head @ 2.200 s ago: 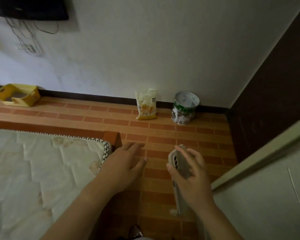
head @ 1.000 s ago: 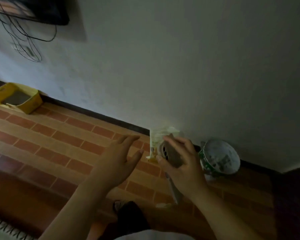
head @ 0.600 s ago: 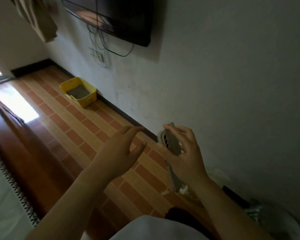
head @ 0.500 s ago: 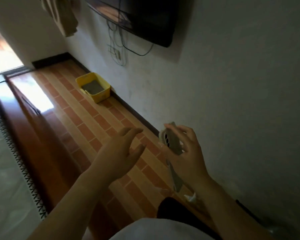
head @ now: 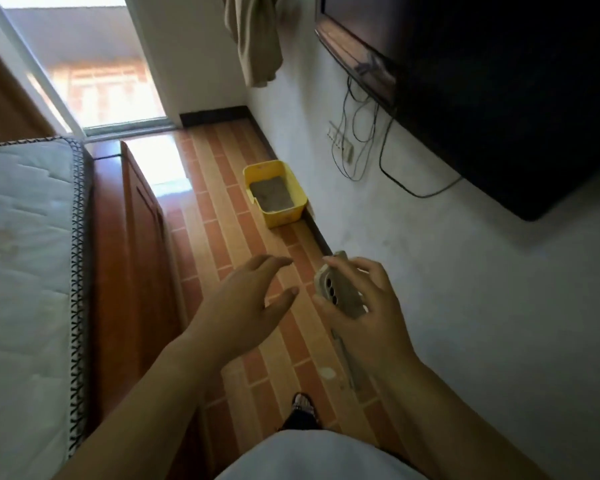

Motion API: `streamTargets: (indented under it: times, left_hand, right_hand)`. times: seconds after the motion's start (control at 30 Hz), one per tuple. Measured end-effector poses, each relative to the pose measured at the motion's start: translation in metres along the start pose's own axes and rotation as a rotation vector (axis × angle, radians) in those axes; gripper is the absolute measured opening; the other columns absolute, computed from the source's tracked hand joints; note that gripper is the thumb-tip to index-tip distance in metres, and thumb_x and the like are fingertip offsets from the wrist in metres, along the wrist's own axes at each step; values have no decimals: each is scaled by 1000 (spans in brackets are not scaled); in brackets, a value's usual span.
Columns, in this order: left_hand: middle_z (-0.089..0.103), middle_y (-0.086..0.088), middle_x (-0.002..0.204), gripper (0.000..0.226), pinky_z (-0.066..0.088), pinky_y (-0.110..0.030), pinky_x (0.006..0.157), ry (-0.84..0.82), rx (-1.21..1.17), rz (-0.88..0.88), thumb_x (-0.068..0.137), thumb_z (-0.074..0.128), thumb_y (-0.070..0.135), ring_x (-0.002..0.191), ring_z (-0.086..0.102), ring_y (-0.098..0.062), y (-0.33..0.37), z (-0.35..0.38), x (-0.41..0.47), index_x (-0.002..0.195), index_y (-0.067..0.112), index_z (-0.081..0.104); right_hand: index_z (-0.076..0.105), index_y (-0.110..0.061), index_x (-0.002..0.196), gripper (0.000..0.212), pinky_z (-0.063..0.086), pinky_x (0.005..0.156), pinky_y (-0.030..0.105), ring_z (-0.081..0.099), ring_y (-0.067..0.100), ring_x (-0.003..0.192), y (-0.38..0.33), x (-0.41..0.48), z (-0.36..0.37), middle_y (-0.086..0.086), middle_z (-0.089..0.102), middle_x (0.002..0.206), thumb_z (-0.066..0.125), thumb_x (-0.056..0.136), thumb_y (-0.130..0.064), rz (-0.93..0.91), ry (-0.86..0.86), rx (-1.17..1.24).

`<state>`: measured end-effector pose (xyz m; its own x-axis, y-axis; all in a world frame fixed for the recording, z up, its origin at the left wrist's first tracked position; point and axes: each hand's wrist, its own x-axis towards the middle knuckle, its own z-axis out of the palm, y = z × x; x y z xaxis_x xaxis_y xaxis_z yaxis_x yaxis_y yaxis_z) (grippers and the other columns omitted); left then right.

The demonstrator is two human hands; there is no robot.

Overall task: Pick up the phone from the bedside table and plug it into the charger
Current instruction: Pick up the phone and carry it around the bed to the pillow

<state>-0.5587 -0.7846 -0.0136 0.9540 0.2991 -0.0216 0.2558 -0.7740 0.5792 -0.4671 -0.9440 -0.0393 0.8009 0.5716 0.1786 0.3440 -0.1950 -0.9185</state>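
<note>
The right hand (head: 368,306) is gripping the phone (head: 336,289); the left hand (head: 246,306) is hovering open. Judgement: approaching the wall socket (head: 340,142) below the television (head: 499,81), keeping the port end free.

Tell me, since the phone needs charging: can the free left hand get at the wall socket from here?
Probably not yet. The left hand hangs open and unobstructed, but the wall socket sits well ahead, beyond the yellow bin; stepping closer seems needed.

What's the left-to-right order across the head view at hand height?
mattress → wooden bed frame → left hand, open and empty → phone held in right hand → white wall
</note>
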Motion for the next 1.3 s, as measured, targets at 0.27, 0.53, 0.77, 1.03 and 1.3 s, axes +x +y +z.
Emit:
streamTargets:
  times: [0.27,0.53,0.77,1.03,1.3]
  left_hand:
    - [41,5,141,53,40,-22,80,187,5,-228,84,40,56,84,60,-7,-103,-72,96,133,35,36]
    - [44,3,140,49,46,-35,92,293,9,-326,86,46,49,111,52,-14,-230,-165,195,131,33,39]
    - [48,3,137,46,42,-28,82,345,85,-286,86,47,49,109,55,-17,-329,-260,293,129,34,42]
    - [48,2,138,47,40,-28,86,353,50,-288,85,46,52,112,54,-17,-421,-309,426,129,34,42]
    - [45,4,140,47,35,-27,85,379,42,-371,86,47,50,118,49,-18,-497,-369,588,130,34,41]
  right_hand:
    - [52,-36,123,54,37,74,-3,38,-19,106,-10,184,98,-11,42,120,61,72,-51,-122,-268,6]
    - [46,-51,119,48,35,70,-5,35,-24,106,-25,347,224,-7,41,130,66,75,-48,-225,-359,-20]
    - [44,-60,114,47,42,80,3,46,-2,111,-42,473,312,-1,45,131,63,72,-54,-246,-328,11]
    - [42,-68,109,47,52,76,16,55,13,105,-27,624,377,-2,51,125,66,71,-54,-248,-280,31]
    - [50,-42,122,51,47,79,8,49,2,109,-15,819,437,-5,46,128,61,74,-55,-294,-377,27]
